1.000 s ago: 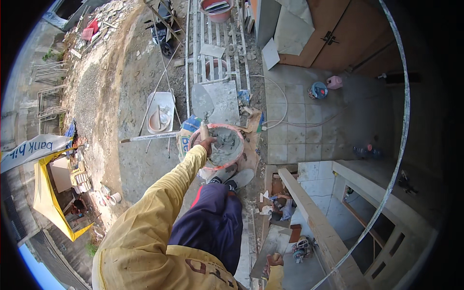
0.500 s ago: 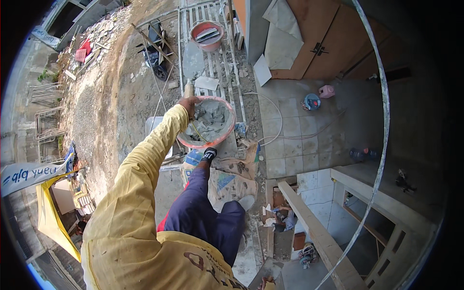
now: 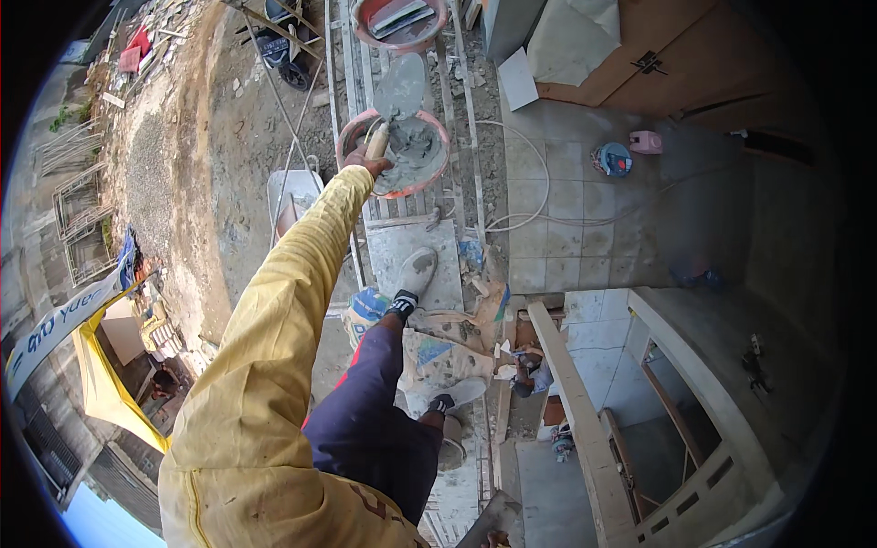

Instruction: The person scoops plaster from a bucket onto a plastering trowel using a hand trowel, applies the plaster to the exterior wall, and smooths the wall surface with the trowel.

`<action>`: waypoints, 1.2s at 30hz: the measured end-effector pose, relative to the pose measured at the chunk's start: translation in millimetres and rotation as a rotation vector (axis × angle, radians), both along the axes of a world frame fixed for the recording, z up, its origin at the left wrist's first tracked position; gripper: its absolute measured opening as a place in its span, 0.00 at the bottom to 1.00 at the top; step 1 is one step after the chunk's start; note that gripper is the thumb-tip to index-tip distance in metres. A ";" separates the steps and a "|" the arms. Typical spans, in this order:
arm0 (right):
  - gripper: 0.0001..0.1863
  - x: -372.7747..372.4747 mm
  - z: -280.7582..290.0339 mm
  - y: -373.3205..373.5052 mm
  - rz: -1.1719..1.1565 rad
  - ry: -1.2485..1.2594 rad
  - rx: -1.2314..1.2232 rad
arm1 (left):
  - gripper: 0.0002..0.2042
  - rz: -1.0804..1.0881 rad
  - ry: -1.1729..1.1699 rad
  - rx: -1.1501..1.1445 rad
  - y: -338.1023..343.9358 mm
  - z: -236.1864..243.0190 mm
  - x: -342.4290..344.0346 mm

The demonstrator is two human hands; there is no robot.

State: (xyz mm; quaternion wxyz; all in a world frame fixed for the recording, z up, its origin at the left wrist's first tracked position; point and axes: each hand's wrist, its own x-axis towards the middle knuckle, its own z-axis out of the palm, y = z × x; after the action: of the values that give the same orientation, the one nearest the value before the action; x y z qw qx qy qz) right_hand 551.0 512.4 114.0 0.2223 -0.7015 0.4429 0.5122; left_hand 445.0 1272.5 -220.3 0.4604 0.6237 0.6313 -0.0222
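My left hand [image 3: 367, 163], at the end of a yellow sleeve, is closed around the wooden handle of a trowel [image 3: 400, 89]. The trowel's wide, rounded grey blade points away from me, over the far rim of a pinkish-red tub [image 3: 445, 164]. Wet grey mortar [image 3: 411, 153] partly fills this tub, and my left hand is at its near left rim. Low at the bottom edge, my right hand [image 3: 498, 539] is partly cut off, closed on a flat grey plate [image 3: 493, 516]. How it grips the plate is mostly hidden.
The tub stands on a slatted metal platform [image 3: 459, 119]. Beyond it is a second reddish tub [image 3: 364, 32] with flat pieces inside. My shoe [image 3: 418, 270] rests on a pale board. A wheelbarrow [image 3: 294, 194] stands left; a wooden beam [image 3: 577, 411] and a hanging strip of hose lie right.
The mortar tub now appears farther ahead, closer to the second tub. My left hand has moved forward with the trowel, and its blade now overlaps the tub's far rim. My shoe has come into view.
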 end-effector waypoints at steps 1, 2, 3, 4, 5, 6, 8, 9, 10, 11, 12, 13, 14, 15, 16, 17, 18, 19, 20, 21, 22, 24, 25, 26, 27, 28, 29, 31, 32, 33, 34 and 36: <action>0.16 5.8 -0.6 4.9 -0.010 0.000 -0.011 | 0.33 0.006 0.003 -0.019 5.3 -1.0 4.3; 0.16 9.9 -0.7 10.6 -0.020 0.004 -0.020 | 0.33 -0.058 0.083 -0.031 15.0 1.0 5.1; 0.16 13.6 -0.7 15.7 -0.031 0.008 -0.029 | 0.34 -0.124 0.161 -0.043 22.2 -3.4 3.9; 0.16 15.4 -7.0 23.4 -0.035 0.042 -0.002 | 0.34 -0.109 0.232 -0.004 50.3 -12.3 -26.2; 0.16 17.4 -11.9 29.8 -0.043 0.063 0.012 | 0.32 -0.116 0.199 0.014 66.9 -17.2 -53.0; 0.16 19.1 -12.5 34.3 -0.056 0.066 0.008 | 0.31 -0.205 0.347 0.146 66.8 -18.5 -64.3; 0.16 23.3 -10.5 41.6 -0.085 0.072 0.008 | 0.27 -0.345 0.494 0.336 54.3 -11.3 -94.7; 0.16 24.9 -13.2 46.7 -0.099 0.078 0.017 | 0.24 -0.392 0.499 0.399 47.3 -4.5 -112.4; 0.16 26.8 -12.0 49.1 -0.115 0.075 0.014 | 0.25 -0.341 0.556 0.185 36.7 7.1 -110.5; 0.16 28.5 -12.0 51.7 -0.131 0.074 0.016 | 0.26 -0.285 0.613 -0.025 28.6 22.4 -106.6; 0.15 31.8 -6.1 54.5 -0.146 0.045 0.011 | 0.28 -0.318 0.613 -0.057 11.9 17.5 -98.8; 0.15 33.7 -11.6 60.2 -0.145 0.051 0.014 | 0.30 -0.346 0.645 -0.077 6.9 21.2 -99.3; 0.14 36.5 -19.2 66.2 -0.153 0.078 0.038 | 0.30 -0.373 0.649 -0.100 5.5 19.9 -94.9; 0.14 38.8 -24.3 71.5 -0.162 0.102 0.058 | 0.29 -0.452 0.663 -0.084 3.9 14.5 -86.7; 0.14 41.0 -33.8 81.2 -0.156 0.118 0.062 | 0.28 -0.418 0.708 -0.103 7.3 20.3 -77.0; 0.13 43.2 -36.4 89.8 -0.157 0.132 0.082 | 0.27 -0.392 0.738 -0.129 9.1 26.2 -56.3; 0.13 45.8 -37.8 97.4 -0.156 0.147 0.102 | 0.25 -0.354 0.754 -0.139 15.6 30.7 -37.1; 0.13 47.4 -40.6 103.8 -0.151 0.157 0.103 | 0.25 -0.269 0.823 -0.178 30.2 19.2 -27.5; 0.13 48.3 -42.5 108.6 -0.157 0.158 0.105 | 0.23 -0.249 0.835 -0.159 44.8 -3.6 -27.2; 0.13 48.9 -43.4 111.5 -0.162 0.161 0.106 | 0.21 -0.231 0.849 -0.141 56.1 -24.4 -27.2; 0.13 48.8 -40.5 110.4 -0.163 0.160 0.092 | 0.20 -0.407 0.858 -0.200 59.4 -33.9 -14.6; 0.14 47.1 -46.9 116.2 -0.179 0.134 0.126 | 0.16 -0.512 0.896 -0.035 78.0 -69.0 -19.9; 0.14 45.2 -42.4 112.0 -0.185 0.124 0.102 | 0.16 -0.528 0.882 -0.054 65.4 -76.0 -7.0; 0.14 44.3 -36.9 106.5 -0.175 0.126 0.080 | 0.16 -0.620 0.857 -0.029 51.4 -70.2 14.5; 0.14 42.8 -39.4 104.3 -0.163 0.135 0.077 | 0.15 -0.700 0.840 0.012 48.0 -63.5 28.3; 0.14 40.3 -43.8 101.5 -0.162 0.137 0.080 | 0.14 -0.820 0.863 0.066 47.3 -62.1 32.0; 0.14 36.7 -44.6 95.8 -0.126 0.152 0.030 | 0.14 -0.825 0.853 0.058 40.4 -53.3 48.1; 0.14 32.4 -47.2 99.9 -0.087 0.174 -0.018 | 0.13 -0.785 0.733 0.039 39.8 -14.2 76.1; 0.14 31.6 -51.0 107.9 -0.075 0.199 -0.023 | 0.12 -0.745 0.710 0.107 37.8 -38.1 65.8; 0.13 31.4 -53.0 116.0 -0.062 0.222 -0.031 | 0.12 -0.744 0.707 0.102 35.3 -43.0 66.4; 0.13 31.8 -51.2 120.1 -0.061 0.214 -0.043 | 0.12 -0.863 0.692 0.081 28.4 -42.7 75.3; 0.14 34.1 -42.9 126.5 -0.048 0.194 -0.010 | 0.11 -0.990 0.672 0.192 7.4 -70.6 77.4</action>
State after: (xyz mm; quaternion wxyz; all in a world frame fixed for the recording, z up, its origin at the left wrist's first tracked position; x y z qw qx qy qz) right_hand 585.0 638.9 71.1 0.1873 -0.6388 0.4815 0.5700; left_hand 522.4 1279.9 -290.9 0.1125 0.8409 0.3761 -0.3725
